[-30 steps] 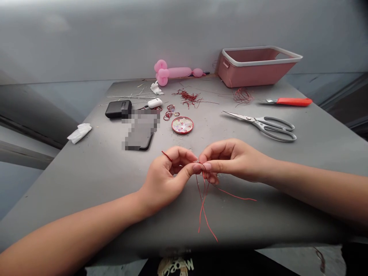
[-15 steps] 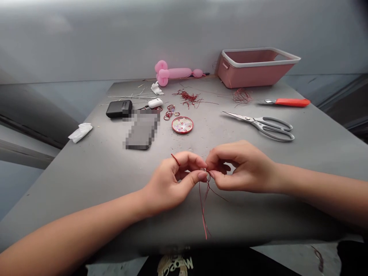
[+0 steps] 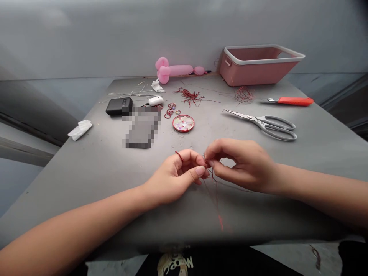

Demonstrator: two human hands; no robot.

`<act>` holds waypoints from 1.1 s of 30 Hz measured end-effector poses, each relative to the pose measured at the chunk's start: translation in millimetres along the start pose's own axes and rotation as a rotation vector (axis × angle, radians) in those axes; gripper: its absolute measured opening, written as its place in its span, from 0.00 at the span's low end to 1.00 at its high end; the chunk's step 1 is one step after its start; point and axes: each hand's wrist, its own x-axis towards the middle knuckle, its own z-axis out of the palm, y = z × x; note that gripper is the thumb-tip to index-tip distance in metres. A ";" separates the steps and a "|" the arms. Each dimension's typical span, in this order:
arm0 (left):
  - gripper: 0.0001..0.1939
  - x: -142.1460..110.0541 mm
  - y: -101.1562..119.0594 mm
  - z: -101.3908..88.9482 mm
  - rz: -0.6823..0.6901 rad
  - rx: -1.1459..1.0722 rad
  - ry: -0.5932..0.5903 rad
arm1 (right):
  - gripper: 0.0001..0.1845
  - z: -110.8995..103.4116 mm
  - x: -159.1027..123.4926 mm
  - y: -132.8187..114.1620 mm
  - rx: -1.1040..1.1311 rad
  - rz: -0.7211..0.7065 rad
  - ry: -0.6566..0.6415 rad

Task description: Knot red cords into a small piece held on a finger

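Observation:
Thin red cords (image 3: pixel 217 195) hang from between my fingertips, their lower ends blurred by motion. My left hand (image 3: pixel 184 176) pinches them between thumb and forefinger, and a red cord ring (image 3: pixel 179 155) circles one of its fingers. Close against it, my right hand (image 3: pixel 240 165) is closed in a pinch on the same cords, its fingertips nearly touching the left ones. The knot or small piece at the pinch is mostly hidden. Just beyond the hands lies a round red-rimmed dish (image 3: pixel 183 124) of small pale and pink beads.
Scissors (image 3: pixel 263 124) and an orange-handled cutter (image 3: pixel 293 101) lie right, below a pink basket (image 3: pixel 250 71). Cord scraps (image 3: pixel 189 95), cord rings (image 3: pixel 169 112), a pink balloon (image 3: pixel 179 70) and a white case (image 3: pixel 155 101) sit behind. Leftward are a black power bank (image 3: pixel 119 106), blurred phone (image 3: pixel 142 128) and tissue (image 3: pixel 80 130).
Both hands first shifted slightly right and nearer to me, then rose a little. My right fingertips have moved up from beside the left thumb, and the hanging cords have swung to the right.

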 end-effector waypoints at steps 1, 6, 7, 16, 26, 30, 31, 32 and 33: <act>0.15 0.3 0.2 -0.4 0.009 0.016 0.014 | 0.03 0.5 0.7 -0.1 0.017 0.022 0.003; 0.15 0.9 2.2 -2.1 -0.066 0.065 -0.020 | 0.09 -4.5 1.4 9.3 -0.211 -0.320 0.031; 0.15 0.9 2.4 -2.4 -0.093 0.069 -0.053 | 0.10 -6.6 0.8 11.3 -0.256 -0.373 0.025; 0.07 -4.3 1.5 -3.5 -0.018 0.293 -0.251 | 0.11 -14.4 -7.8 0.8 -0.402 -0.418 0.046; 0.05 -11.7 -4.8 -1.9 0.386 0.818 0.082 | 0.10 -13.4 -9.0 -32.7 -0.595 -0.420 0.000; 0.07 -9.6 -2.4 -1.8 0.354 0.829 0.108 | 0.13 -15.8 -8.6 -31.4 -0.666 -0.451 0.026; 0.08 -9.3 -1.6 -1.6 0.335 0.832 0.086 | 0.13 -16.1 -8.6 -30.9 -0.682 -0.459 0.015; 0.08 -9.1 -0.9 -1.4 0.317 0.836 0.066 | 0.14 -16.2 -8.6 -30.5 -0.697 -0.467 0.004; 0.09 -9.1 -0.3 -1.2 0.308 0.838 0.055 | 0.14 -16.0 -8.7 -30.2 -0.711 -0.477 -0.001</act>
